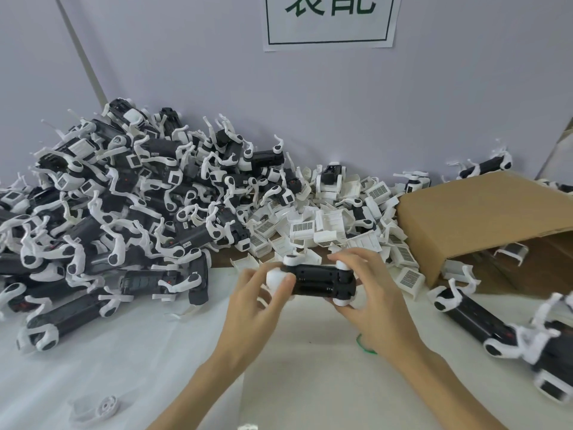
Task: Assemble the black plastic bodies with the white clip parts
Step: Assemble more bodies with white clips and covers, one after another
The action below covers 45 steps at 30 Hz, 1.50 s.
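I hold one black plastic body (319,282) crosswise above the white table, just in front of me. My left hand (257,301) grips its left end, where a white part (276,279) sits under my fingers. Curled round the right end is my right hand (369,297), with white round knobs showing by its fingers. Loose white clip parts (328,228) lie heaped behind the body. Whether the white part is fully seated on the body cannot be told.
A big pile of black bodies with white legs (117,206) fills the left and back. A tipped cardboard box (483,218) lies at the right, with more bodies (483,321) before it. A white round piece (105,406) rests near the front left edge.
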Motion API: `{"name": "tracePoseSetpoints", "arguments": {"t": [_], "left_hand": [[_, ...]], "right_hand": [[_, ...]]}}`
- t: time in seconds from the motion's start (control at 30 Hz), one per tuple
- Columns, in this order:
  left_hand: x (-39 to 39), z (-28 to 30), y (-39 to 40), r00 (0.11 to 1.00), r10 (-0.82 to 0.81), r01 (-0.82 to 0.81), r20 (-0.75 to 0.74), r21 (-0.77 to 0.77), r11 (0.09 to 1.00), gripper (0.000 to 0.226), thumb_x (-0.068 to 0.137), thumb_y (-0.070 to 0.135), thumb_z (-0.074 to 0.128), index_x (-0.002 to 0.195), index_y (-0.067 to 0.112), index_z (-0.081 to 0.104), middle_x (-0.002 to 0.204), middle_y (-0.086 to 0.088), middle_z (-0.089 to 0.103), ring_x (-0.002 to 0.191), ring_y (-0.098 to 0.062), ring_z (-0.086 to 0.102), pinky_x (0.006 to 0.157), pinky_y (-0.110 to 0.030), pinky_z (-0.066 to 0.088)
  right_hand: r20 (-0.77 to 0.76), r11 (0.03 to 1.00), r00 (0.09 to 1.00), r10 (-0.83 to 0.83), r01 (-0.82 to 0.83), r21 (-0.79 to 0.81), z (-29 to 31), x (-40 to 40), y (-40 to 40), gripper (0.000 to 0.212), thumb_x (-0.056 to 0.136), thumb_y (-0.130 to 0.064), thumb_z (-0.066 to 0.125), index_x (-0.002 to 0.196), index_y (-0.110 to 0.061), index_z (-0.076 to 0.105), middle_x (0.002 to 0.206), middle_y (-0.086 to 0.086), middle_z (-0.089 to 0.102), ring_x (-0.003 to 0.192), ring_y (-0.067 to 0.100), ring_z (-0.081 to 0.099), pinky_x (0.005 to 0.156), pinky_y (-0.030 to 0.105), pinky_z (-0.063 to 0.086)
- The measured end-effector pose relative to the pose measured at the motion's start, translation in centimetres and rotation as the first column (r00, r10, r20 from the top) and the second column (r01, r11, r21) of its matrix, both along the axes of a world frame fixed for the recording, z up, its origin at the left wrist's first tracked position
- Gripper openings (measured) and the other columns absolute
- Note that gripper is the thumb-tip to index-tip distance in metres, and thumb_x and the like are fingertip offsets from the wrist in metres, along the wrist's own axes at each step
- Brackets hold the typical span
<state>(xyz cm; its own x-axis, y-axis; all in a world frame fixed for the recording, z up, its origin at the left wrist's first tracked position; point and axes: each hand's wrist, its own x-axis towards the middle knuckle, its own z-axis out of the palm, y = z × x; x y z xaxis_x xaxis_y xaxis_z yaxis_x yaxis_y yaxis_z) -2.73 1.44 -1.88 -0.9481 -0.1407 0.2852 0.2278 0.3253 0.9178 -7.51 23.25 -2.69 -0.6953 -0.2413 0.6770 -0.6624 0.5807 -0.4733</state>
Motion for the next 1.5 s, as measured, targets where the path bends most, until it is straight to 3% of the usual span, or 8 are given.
{"name": "tracePoseSetpoints", "arguments": {"t": [0.13, 0.3, 0.43, 0.8, 1.07, 1.2, 1.33, 1.5], "left_hand": [[0.0, 0.5, 0.1, 0.965, -0.217, 0.153, 0.144, 0.362, 0.919, 0.051, 0.101, 0.067, 0.056, 0.121, 0.024, 0.074, 0.119, -0.009, 0.074, 0.094, -0.037, 0.074, 0.085, -0.045, 0.062], [-0.3, 0.6, 0.0, 0.978, -0.191, 0.105, 0.082, 0.599, 0.794, 0.032, 0.105, 0.031, 0.06, 0.118, 0.008, 0.078, 0.127, -0.018, 0.073, 0.125, -0.033, 0.066, 0.099, -0.032, 0.057], [-0.4, 0.8, -0.3, 0.989, -0.134, 0.068, 0.066, 0.601, 0.797, 0.029, 0.105, 0.024, 0.061, 0.125, 0.009, 0.076, 0.127, -0.022, 0.072, 0.125, -0.029, 0.067, 0.114, -0.034, 0.05], [-0.7, 0.4, -1.0, 0.96, -0.262, 0.115, 0.1, 0.712, 0.693, 0.06, 0.088, 0.007, 0.082, 0.144, 0.014, 0.061, 0.138, -0.022, 0.065, 0.13, -0.034, 0.066, 0.117, -0.045, 0.047], [-0.8, -0.1, -1.5, 0.91, -0.413, 0.346, 0.011, 0.527, 0.776, 0.08, 0.085, 0.003, 0.074, 0.157, 0.024, 0.047, 0.155, 0.009, 0.057, 0.143, -0.009, 0.054, 0.113, -0.026, 0.048], [-1.0, -0.4, -1.0, 0.88, -0.472, 0.391, 0.055, 0.482, 0.784, 0.085, 0.076, -0.004, 0.065, 0.155, 0.025, 0.052, 0.15, 0.008, 0.061, 0.138, -0.008, 0.056, 0.112, -0.03, 0.042], [-1.3, 0.1, -0.1, 0.876, -0.475, 0.196, 0.084, 0.837, 0.51, 0.078, 0.072, 0.026, 0.084, 0.146, 0.014, 0.062, 0.107, -0.015, 0.069, 0.118, -0.031, 0.06, 0.11, -0.042, 0.04], [-0.6, -0.3, 0.5, 0.915, -0.293, 0.099, 0.277, 0.552, 0.828, 0.054, 0.1, 0.05, 0.062, 0.131, 0.006, 0.063, 0.123, -0.017, 0.076, 0.102, -0.033, 0.074, 0.113, -0.05, 0.049]], "right_hand": [[-0.046, 0.988, 0.997, 0.062, -0.054, 0.145, -0.1, 0.3, -0.6, 0.106, 0.075, 0.01, 0.084, 0.151, -0.05, 0.041, 0.152, -0.004, 0.036, 0.13, 0.0, 0.046, 0.1, 0.009, 0.044], [0.409, 0.952, 0.887, 0.215, -0.096, -0.292, 0.2, 0.7, -1.5, 0.106, 0.091, -0.006, 0.078, 0.163, -0.042, 0.01, 0.151, -0.014, 0.044, 0.135, -0.006, 0.048, 0.102, 0.01, 0.045], [0.55, 0.7, 0.553, 0.626, -0.088, -0.709, 0.8, 1.2, -2.6, 0.068, 0.09, -0.014, 0.077, 0.149, -0.023, 0.046, 0.127, 0.008, 0.073, 0.12, 0.022, 0.069, 0.096, 0.034, 0.059], [0.515, 0.655, 0.556, 0.653, -0.072, -0.752, 0.6, 0.7, -2.0, 0.05, 0.089, -0.026, 0.07, 0.137, -0.016, 0.059, 0.131, 0.008, 0.07, 0.124, 0.023, 0.066, 0.1, 0.042, 0.056], [0.348, 0.28, 0.184, 0.919, 0.315, -0.907, 1.5, 0.3, -1.1, 0.07, 0.101, -0.059, 0.055, 0.137, 0.001, 0.056, 0.143, 0.032, 0.057, 0.129, 0.057, 0.056, 0.1, 0.061, 0.055], [0.387, 0.275, 0.299, 0.872, 0.354, -0.894, 1.5, 0.2, -0.6, 0.043, 0.098, -0.049, 0.061, 0.106, -0.009, 0.073, 0.129, 0.022, 0.07, 0.094, 0.04, 0.074, 0.061, 0.041, 0.057], [0.47, 0.466, 0.412, 0.781, 0.116, -0.877, 1.9, 0.0, -0.6, 0.037, 0.097, -0.024, 0.062, 0.133, -0.029, 0.068, 0.132, 0.012, 0.07, 0.096, 0.026, 0.072, 0.064, 0.034, 0.053], [0.475, 0.551, 0.517, 0.712, 0.008, -0.834, 1.0, 0.7, -1.4, 0.052, 0.084, -0.02, 0.056, 0.134, -0.023, 0.066, 0.135, 0.012, 0.067, 0.114, 0.023, 0.068, 0.079, 0.035, 0.055]]}}
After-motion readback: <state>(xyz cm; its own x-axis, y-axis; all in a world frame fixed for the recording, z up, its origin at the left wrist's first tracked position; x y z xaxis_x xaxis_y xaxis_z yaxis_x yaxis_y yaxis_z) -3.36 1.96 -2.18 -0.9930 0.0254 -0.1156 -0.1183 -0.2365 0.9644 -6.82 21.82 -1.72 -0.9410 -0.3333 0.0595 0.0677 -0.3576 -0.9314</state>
